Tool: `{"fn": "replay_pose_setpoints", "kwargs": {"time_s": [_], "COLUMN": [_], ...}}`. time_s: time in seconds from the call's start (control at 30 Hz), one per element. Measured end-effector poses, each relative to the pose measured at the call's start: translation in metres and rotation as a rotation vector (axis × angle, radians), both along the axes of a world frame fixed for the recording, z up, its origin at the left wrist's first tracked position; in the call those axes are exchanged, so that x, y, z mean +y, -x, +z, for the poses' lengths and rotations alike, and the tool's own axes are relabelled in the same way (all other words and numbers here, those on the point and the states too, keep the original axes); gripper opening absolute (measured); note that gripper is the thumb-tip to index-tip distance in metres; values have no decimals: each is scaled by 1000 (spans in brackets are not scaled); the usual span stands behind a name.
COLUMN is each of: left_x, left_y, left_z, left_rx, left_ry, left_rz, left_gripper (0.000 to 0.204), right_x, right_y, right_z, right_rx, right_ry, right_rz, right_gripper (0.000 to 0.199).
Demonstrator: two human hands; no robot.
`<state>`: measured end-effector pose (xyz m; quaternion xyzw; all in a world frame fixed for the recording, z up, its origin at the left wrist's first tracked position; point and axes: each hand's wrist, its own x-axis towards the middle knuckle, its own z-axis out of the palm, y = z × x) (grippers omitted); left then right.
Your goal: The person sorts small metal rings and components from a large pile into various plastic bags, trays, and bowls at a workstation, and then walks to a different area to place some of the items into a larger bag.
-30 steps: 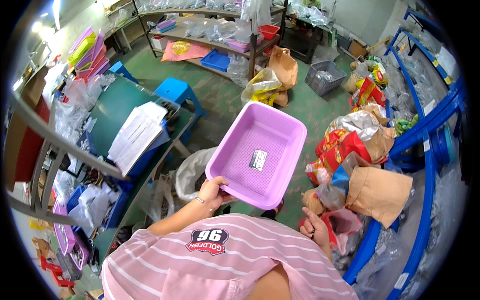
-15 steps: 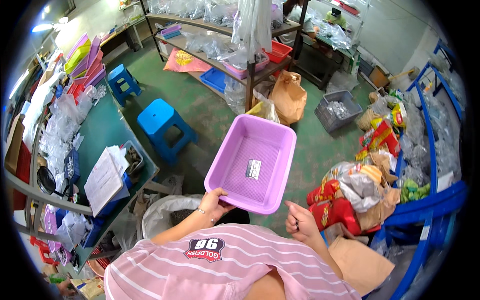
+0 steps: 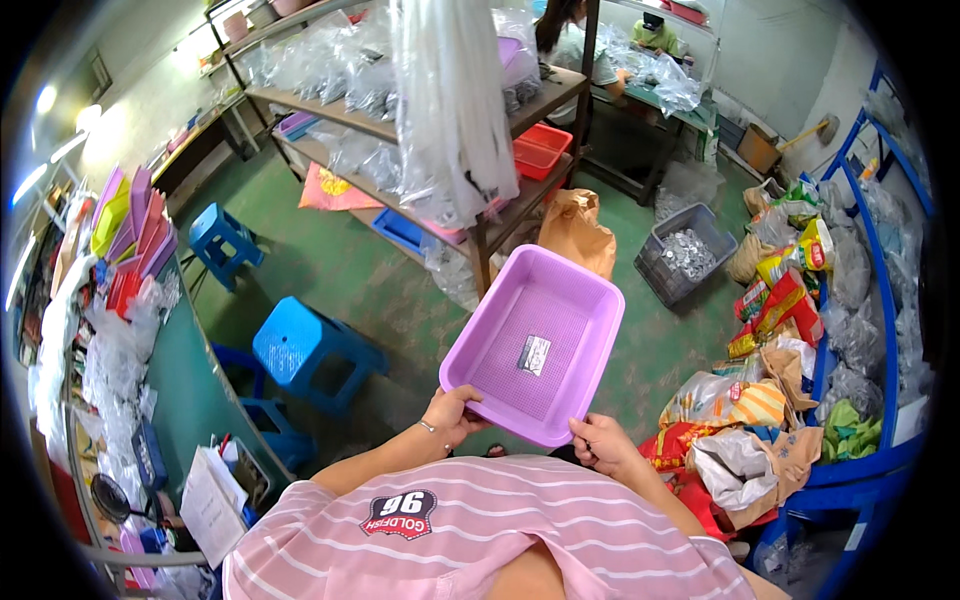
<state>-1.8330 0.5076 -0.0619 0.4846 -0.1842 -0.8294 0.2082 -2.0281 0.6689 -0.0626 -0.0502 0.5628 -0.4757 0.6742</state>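
A pink-purple plastic basket (image 3: 500, 330) with a fine mesh bottom is held out in front of me, tilted so its inside faces up. On its floor lies a small white and grey label-like piece (image 3: 533, 355). My left hand (image 3: 452, 415) grips the near left corner, thumb over the rim. At the near right corner, my right hand (image 3: 601, 441) has closed on the rim too, with something small and dark at its fingers.
Shelving with bagged goods (image 3: 540, 105) stands ahead. Blue stools (image 3: 305, 350) and a green table (image 3: 170, 390) are on the left. To the right are a grey crate of metal-looking pieces (image 3: 686, 255), piled sacks (image 3: 740, 400) and a blue rack (image 3: 862, 200). Two people work far back.
My right hand has come up to the basket and taken hold of its rim; before, it was apart from it. The basket has shifted right, and the whole view has moved forward.
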Motion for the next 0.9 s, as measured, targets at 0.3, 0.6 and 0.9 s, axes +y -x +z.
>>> {"fn": "replay_pose_setpoints", "kwargs": {"time_s": [0.3,0.6,0.9], "left_x": [-101,-177,-205], "left_y": [137,264,316], "left_z": [-8,-16,-14], "left_rx": [24,119,52], "left_ry": [-85,-171,-259], "left_rz": [58,283,475], "left_gripper": [39,44,42], "right_x": [-108,-267,-414], "right_y": [141,305,341], "right_z": [-13,26,78], "right_rx": [98,945,853], "right_ry": [16,530,837], "right_rz": [33,102,372], "right_gripper": [17,46,24]}}
